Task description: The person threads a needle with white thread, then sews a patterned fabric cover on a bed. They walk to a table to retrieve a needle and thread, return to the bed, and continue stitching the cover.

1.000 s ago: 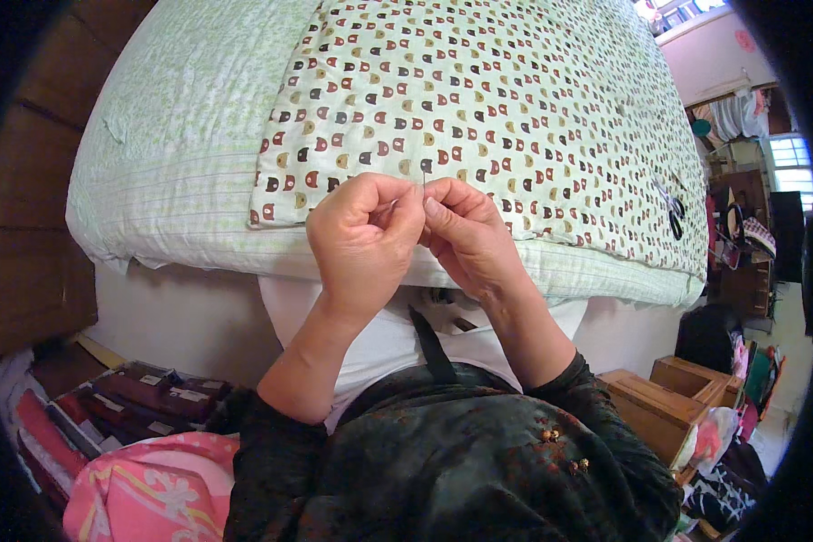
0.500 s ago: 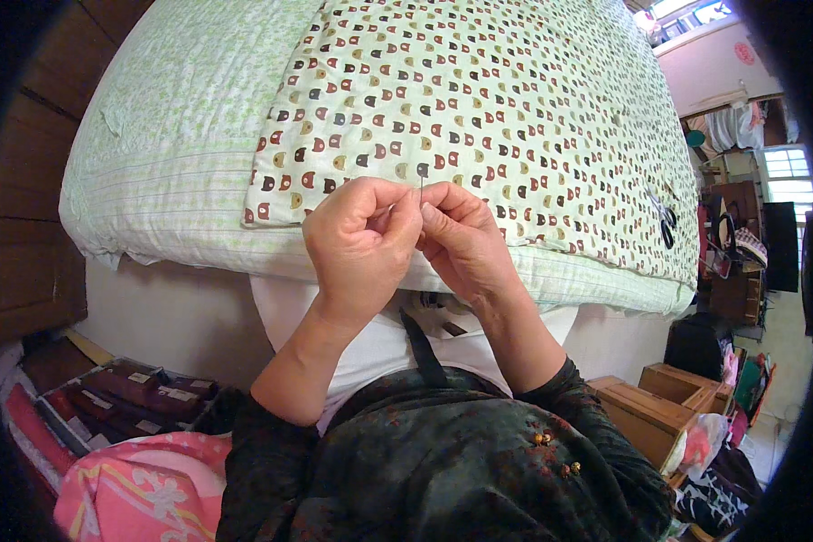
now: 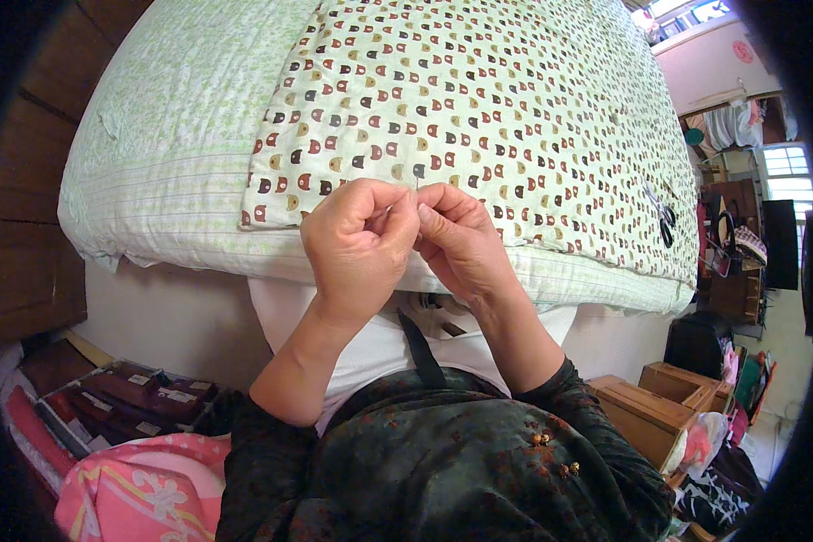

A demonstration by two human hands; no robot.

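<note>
My left hand (image 3: pixel 359 237) and my right hand (image 3: pixel 462 237) meet fingertip to fingertip above the near edge of the patterned cloth (image 3: pixel 515 135). Each is closed in a pinch of thumb and forefinger. A thin sewing needle (image 3: pixel 416 182) stands upright from the left fingertips, where the two pinches touch. Whatever the right fingers pinch is too small or too hidden to make out; no thread can be told there. The cloth, pale with small brown, red and tan bear heads, lies spread over the bed.
Black-handled scissors (image 3: pixel 667 226) rest near the cloth's right edge. Under it is a green-and-white bed cover (image 3: pixel 167 172). At lower left are a case of dark red items (image 3: pixel 126 397) and a pink blanket (image 3: pixel 144 492). Wooden boxes (image 3: pixel 637 411) stand at lower right.
Both hands stay pinched together at nearly the same spot. Less of the needle shows above the fingertips now. The view has shifted very slightly.
</note>
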